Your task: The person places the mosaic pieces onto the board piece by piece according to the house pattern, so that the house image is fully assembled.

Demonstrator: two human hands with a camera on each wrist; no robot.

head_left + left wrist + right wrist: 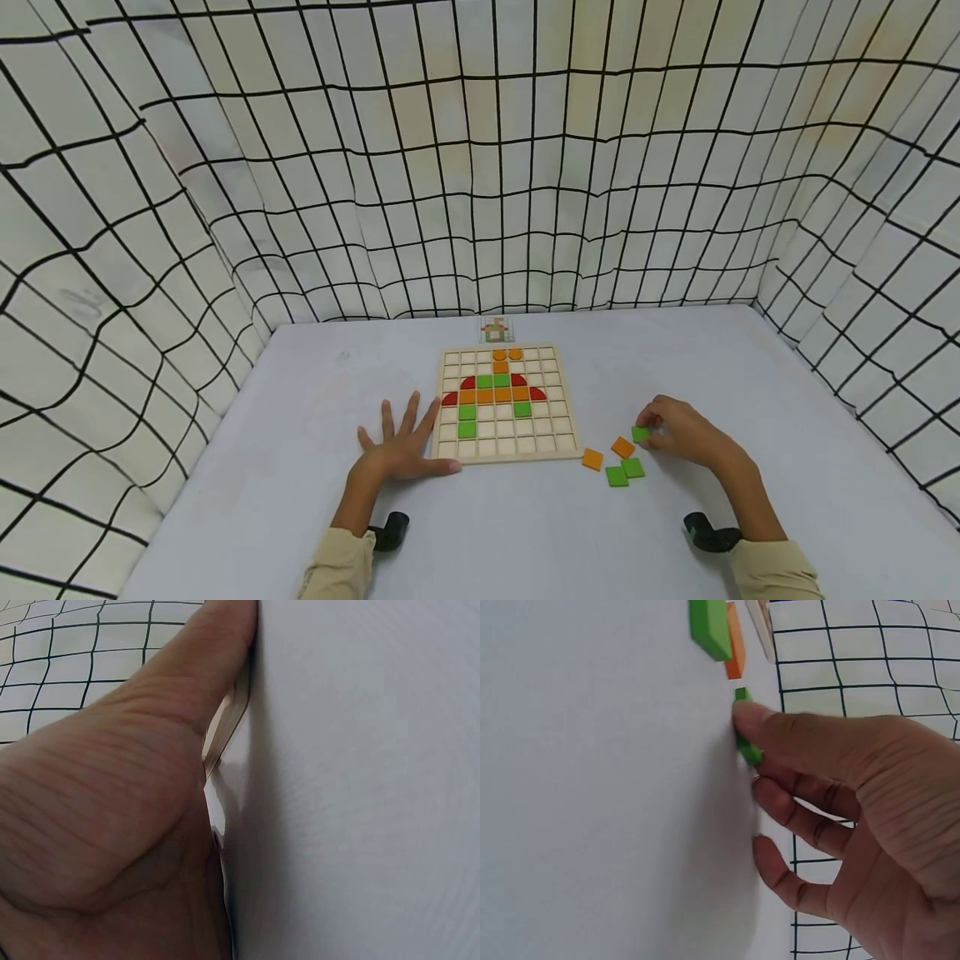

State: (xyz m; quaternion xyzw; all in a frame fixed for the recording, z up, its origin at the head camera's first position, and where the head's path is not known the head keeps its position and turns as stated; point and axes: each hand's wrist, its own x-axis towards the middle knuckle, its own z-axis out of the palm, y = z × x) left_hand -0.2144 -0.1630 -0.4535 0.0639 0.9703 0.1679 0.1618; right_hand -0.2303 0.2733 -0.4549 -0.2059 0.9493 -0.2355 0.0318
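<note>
A wooden grid board lies on the white table, with red, orange and green pieces set in several of its squares. My left hand lies with its fingers spread at the board's left side, its thumb along the near left corner. To the right of the board my right hand pinches a green square tile between thumb and forefinger, low over the table. Beside that hand lie two orange square tiles and two green square tiles, the green ones touching or nearly so.
Behind the board's far edge lies a small picture card with a coloured pattern. White sheeting with black netting encloses the table at the back and sides. A black device is strapped to each wrist.
</note>
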